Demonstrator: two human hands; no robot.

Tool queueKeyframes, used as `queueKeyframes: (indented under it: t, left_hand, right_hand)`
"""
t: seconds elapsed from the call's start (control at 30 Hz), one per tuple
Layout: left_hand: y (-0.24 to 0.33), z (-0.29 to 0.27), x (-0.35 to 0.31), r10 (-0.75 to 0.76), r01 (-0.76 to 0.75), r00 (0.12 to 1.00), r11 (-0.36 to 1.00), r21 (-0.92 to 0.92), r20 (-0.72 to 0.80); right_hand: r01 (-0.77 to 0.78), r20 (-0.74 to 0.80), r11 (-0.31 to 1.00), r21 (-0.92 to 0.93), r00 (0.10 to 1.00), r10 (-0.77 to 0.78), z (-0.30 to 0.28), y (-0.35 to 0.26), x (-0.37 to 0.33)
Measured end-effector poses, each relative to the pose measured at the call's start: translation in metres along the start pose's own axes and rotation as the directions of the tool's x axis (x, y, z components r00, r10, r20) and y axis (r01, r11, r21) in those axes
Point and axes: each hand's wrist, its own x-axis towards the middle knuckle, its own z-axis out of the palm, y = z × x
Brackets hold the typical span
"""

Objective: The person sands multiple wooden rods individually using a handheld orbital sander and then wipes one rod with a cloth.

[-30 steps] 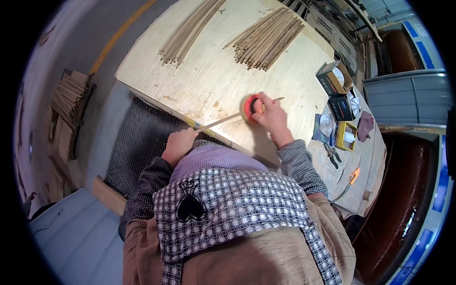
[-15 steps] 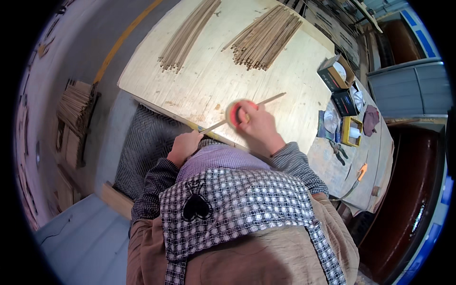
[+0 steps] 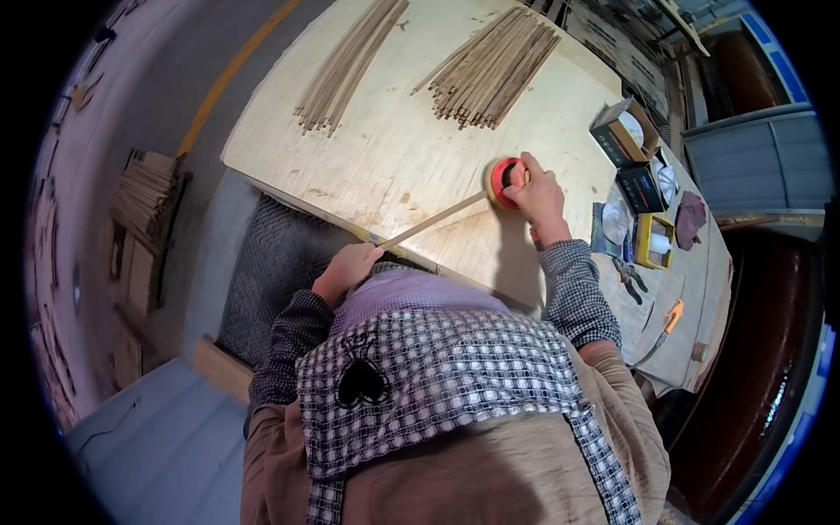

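Note:
My left hand [image 3: 348,269] is closed on the near end of a thin wooden strip [image 3: 436,217] at the front edge of the table. From there the strip slants up and to the right across the pale board [image 3: 350,179]. My right hand [image 3: 540,199] grips a round sanding pad [image 3: 497,180], red and black with a pale rim. The pad covers the strip's far end, so I cannot see that end. Beyond my hands lie a large pile of wooden strips [image 3: 490,70] and a smaller bunch of strips [image 3: 350,66], side by side.
Right of the board stand two open boxes [image 3: 617,136] with white discs, a yellow holder [image 3: 654,241], pliers [image 3: 628,278] and an orange-handled tool [image 3: 672,315]. A dark red cloth [image 3: 689,219] lies beside them. More strips [image 3: 144,188] are stacked off the table at the left.
My right hand has slid the sanding pad up and to the right along the strip, toward its far end. My left hand keeps its hold on the near end.

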Motion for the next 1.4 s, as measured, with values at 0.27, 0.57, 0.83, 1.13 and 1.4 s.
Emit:
queueKeyframes:
  t: [0.27, 0.57, 0.83, 1.13, 1.4]
  left_hand:
    - [-0.014, 0.009, 0.006, -0.086, 0.085, 0.996, 0.982, -0.168, 0.006]
    - [0.018, -0.001, -0.02, -0.007, 0.067, 0.986, 0.93, 0.36, -0.166]
    - [-0.02, 0.016, -0.003, 0.21, -0.114, 0.958, 0.902, 0.416, -0.194]
    - [-0.005, -0.01, -0.015, 0.001, -0.001, 1.0, 1.0, 0.003, -0.026]
    - [0.007, -0.001, -0.015, 0.101, -0.015, 0.975, 0.919, 0.395, -0.198]
  right_hand:
    - [0.242, 0.136, 0.969, 0.056, 0.959, -0.248, 0.021, -0.07, -0.049]
    - [0.061, 0.058, 0.998, -0.018, 0.996, -0.06, 0.007, -0.029, -0.029]
    - [0.358, 0.175, 0.898, 0.257, 0.896, -0.407, 0.02, -0.099, -0.075]
    - [0.391, 0.106, 0.844, 0.367, 0.884, -0.456, 0.031, -0.076, -0.058]
    - [-0.097, 0.009, 0.991, 0.094, 0.995, 0.097, -0.006, 0.009, 0.001]
